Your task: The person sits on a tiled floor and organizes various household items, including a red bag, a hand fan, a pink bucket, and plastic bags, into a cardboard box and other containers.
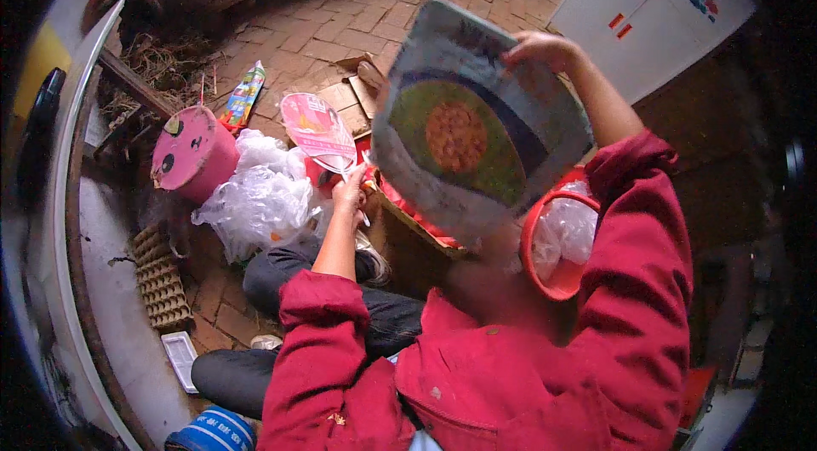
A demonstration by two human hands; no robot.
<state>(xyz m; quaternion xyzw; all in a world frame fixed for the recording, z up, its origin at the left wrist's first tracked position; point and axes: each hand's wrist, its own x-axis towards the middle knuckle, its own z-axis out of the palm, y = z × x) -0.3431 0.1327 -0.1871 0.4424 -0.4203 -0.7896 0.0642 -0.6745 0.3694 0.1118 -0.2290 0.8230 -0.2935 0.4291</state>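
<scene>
My right hand [545, 49] grips the upper right edge of a large flat grey-blue square piece [404, 111]. A round green and brown picture is printed on it; its material I cannot make out. It is held up tilted in front of me. Lower and to the left, my left hand [349, 190] is closed around the handle of a pink hand fan [319, 129], its oval face pointing away from me. Partly hidden behind the square piece is a red-lined box [421, 225]. Crumpled clear plastic bags [259, 196] lie left of my left hand.
A red tub [529, 255] with clear bags inside stands at the right. On the left are a pink bucket [197, 153], a colourful packet [245, 94], egg trays [160, 281] and a white plastic tray [180, 360]. A white cabinet [655, 17] stands far right, and cardboard [342, 100] lies ahead.
</scene>
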